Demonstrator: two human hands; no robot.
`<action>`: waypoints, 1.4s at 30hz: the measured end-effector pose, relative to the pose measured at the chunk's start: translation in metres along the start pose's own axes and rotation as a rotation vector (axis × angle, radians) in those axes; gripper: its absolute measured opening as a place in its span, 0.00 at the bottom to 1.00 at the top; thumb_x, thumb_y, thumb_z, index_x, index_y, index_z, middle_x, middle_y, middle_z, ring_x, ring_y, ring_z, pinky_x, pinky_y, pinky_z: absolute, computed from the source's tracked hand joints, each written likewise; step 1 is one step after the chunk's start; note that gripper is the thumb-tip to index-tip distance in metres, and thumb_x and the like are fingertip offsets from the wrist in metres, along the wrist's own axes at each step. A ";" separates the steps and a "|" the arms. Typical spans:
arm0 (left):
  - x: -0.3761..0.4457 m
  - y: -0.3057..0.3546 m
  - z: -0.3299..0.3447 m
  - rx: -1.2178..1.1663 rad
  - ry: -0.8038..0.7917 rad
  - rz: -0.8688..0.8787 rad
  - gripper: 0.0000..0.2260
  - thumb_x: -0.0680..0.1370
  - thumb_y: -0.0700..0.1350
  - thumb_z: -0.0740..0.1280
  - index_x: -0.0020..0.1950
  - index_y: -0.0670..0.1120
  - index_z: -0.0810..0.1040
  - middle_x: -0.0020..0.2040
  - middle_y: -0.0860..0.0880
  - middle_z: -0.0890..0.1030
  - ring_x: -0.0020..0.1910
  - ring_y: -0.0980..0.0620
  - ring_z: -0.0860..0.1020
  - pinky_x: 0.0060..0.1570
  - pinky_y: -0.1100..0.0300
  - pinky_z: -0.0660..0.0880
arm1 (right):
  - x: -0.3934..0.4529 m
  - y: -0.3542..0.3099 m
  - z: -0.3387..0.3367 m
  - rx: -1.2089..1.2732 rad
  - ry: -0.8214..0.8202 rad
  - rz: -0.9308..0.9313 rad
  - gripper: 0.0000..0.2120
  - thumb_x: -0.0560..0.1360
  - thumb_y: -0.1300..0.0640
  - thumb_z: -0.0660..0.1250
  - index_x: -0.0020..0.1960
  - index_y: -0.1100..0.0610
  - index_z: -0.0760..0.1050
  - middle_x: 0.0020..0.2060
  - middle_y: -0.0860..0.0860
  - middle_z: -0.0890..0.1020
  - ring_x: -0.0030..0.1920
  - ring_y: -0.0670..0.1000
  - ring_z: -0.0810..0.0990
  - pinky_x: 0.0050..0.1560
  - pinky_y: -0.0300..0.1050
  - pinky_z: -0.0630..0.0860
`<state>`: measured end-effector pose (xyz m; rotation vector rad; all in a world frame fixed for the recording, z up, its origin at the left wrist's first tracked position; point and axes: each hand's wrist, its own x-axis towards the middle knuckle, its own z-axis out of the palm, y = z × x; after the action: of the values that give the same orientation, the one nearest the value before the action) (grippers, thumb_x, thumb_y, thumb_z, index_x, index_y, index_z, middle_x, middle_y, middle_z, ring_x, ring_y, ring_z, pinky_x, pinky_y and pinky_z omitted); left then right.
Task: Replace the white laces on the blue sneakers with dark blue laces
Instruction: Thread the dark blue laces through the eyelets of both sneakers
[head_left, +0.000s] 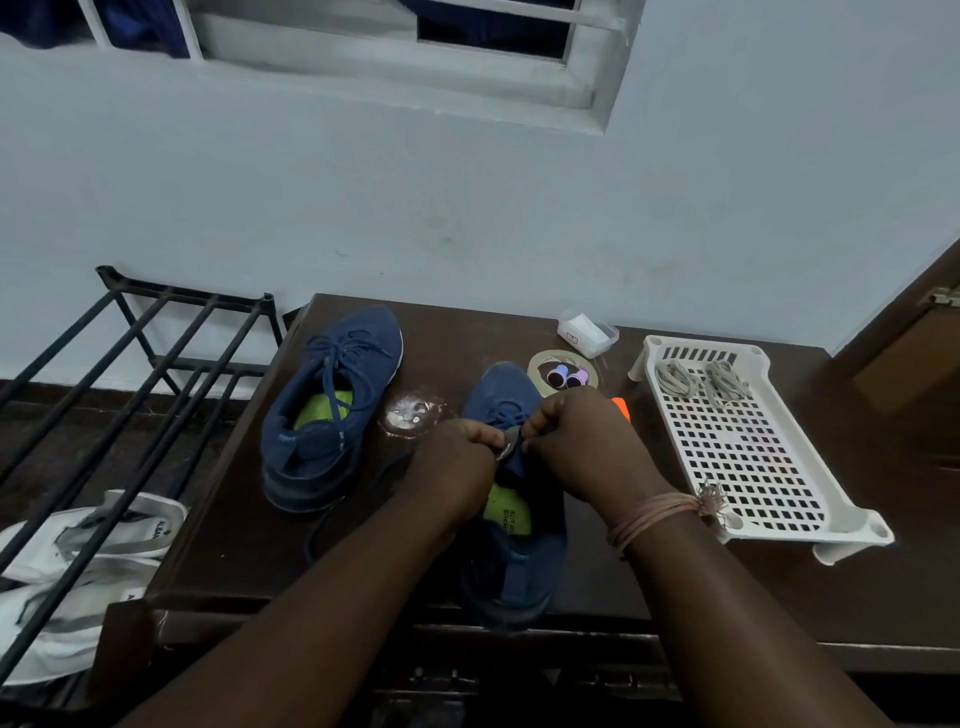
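Observation:
Two blue sneakers stand on a dark brown table (597, 571). The left sneaker (332, 400) is laced with a dark blue lace, toe pointing away from me. The right sneaker (514, 519) lies in front of me with dark blue lacing near its toe. My left hand (457, 473) and my right hand (576, 441) meet over its tongue, each with fingers curled, pinching the dark blue lace (506, 415) at the upper eyelets. Two coiled white laces (701, 382) lie in a white perforated tray (748, 452) at the right.
A small clear plastic box (587, 332), a tape roll with small caps (563, 371) and an orange object (621, 408) sit behind the right sneaker. A black metal shoe rack (130, 374) stands left of the table, with white sneakers (78, 561) below it.

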<state>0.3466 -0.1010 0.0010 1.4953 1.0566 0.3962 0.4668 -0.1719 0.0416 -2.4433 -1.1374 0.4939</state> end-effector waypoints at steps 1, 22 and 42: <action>0.002 -0.002 -0.001 0.062 0.001 0.027 0.12 0.76 0.37 0.66 0.42 0.53 0.83 0.49 0.49 0.85 0.49 0.51 0.82 0.56 0.52 0.79 | 0.000 0.000 0.001 0.023 -0.007 0.011 0.06 0.74 0.64 0.70 0.44 0.55 0.84 0.42 0.50 0.85 0.45 0.49 0.82 0.41 0.34 0.72; 0.014 0.002 0.002 0.259 0.108 0.123 0.23 0.71 0.66 0.65 0.28 0.47 0.78 0.24 0.52 0.76 0.31 0.48 0.78 0.45 0.49 0.77 | 0.005 0.002 0.012 -0.071 0.089 -0.040 0.05 0.74 0.58 0.70 0.44 0.57 0.85 0.36 0.53 0.83 0.41 0.53 0.82 0.43 0.43 0.78; 0.011 -0.006 0.000 0.063 0.078 0.096 0.10 0.78 0.47 0.69 0.42 0.43 0.85 0.39 0.47 0.85 0.37 0.52 0.82 0.34 0.66 0.77 | 0.007 0.001 0.017 -0.022 0.137 -0.086 0.04 0.70 0.60 0.73 0.36 0.57 0.84 0.32 0.53 0.83 0.36 0.51 0.82 0.42 0.46 0.81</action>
<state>0.3502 -0.0929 -0.0076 1.6021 1.0699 0.4954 0.4637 -0.1638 0.0252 -2.3938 -1.1902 0.2849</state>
